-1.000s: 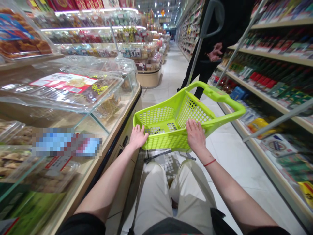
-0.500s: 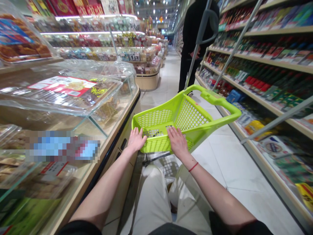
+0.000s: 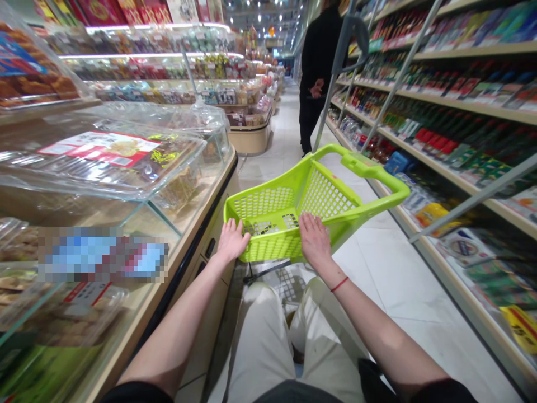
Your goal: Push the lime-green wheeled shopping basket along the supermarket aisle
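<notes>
In front of my knees stands a lime-green shopping cart (image 3: 272, 247) with a perforated plastic basket and a thick looped handle on its right side. The basket's visible inside holds nothing. My left hand (image 3: 232, 240) is closed over the near rim at the left corner, thumb pointing right. Farther right on the same rim, my right hand (image 3: 315, 239) is closed with its fingers reaching over into the basket. The undersides of both hands are hidden. A red cord (image 3: 339, 284) circles my right wrist.
At left, a glass-edged display counter (image 3: 197, 224) carries packaged food in clear plastic boxes. Shelves of packets (image 3: 474, 101) line the right side, with slanted grey posts. A person in black (image 3: 321, 61) stands up the aisle, beyond the cart. Pale tiles (image 3: 373, 268) cover the floor.
My right hand has slid a little to the right along the rim. My left hand keeps its place on the corner. The person ahead appears slightly farther off and more to the left.
</notes>
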Demonstrator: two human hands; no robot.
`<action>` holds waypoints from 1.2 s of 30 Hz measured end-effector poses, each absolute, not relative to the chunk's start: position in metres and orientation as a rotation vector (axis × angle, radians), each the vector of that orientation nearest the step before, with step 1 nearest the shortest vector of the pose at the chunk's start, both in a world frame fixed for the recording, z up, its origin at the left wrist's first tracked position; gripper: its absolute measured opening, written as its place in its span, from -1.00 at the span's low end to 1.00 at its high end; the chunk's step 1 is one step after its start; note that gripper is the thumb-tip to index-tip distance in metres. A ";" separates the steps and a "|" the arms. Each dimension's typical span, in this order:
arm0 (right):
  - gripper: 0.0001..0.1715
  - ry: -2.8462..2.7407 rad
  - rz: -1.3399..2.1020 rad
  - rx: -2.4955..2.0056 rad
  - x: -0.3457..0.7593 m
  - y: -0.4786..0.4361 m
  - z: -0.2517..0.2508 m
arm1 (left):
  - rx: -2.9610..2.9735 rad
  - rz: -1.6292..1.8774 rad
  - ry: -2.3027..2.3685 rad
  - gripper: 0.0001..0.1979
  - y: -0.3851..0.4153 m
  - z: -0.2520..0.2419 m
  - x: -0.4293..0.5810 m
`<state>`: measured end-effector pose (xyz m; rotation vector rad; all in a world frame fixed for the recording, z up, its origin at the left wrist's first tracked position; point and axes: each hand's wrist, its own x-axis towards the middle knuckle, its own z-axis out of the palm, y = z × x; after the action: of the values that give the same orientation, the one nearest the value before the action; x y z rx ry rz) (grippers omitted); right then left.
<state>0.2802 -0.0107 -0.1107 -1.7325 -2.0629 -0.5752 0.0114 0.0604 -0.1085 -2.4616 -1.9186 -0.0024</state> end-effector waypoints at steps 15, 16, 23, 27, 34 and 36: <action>-0.41 -2.310 -0.272 -1.465 0.214 -0.011 -0.109 | -2.433 -0.031 -1.904 -0.35 0.061 -0.112 0.011; -0.41 -2.303 -0.294 -1.484 0.221 -0.011 -0.109 | -2.434 -0.035 -1.903 -0.35 0.062 -0.112 0.010; -0.36 -2.190 -0.387 -1.668 0.249 -0.012 -0.111 | -2.455 -0.022 -1.924 -0.34 0.061 -0.111 0.010; -0.40 -2.185 -0.339 -1.629 0.225 -0.012 -0.115 | -2.457 -0.010 -1.931 -0.34 0.058 -0.108 0.011; -0.40 -2.298 -0.251 -1.395 0.161 -0.007 -0.125 | -2.444 -0.014 -1.926 -0.35 0.056 -0.108 0.011; -0.40 -2.312 -0.232 -1.373 0.155 -0.006 -0.125 | -2.448 -0.024 -1.918 -0.35 0.056 -0.109 0.010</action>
<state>0.1547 -0.0064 -0.1246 -1.3725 -2.3116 -0.2315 0.0101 0.0560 -0.1088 -2.4479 -1.9178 -0.0240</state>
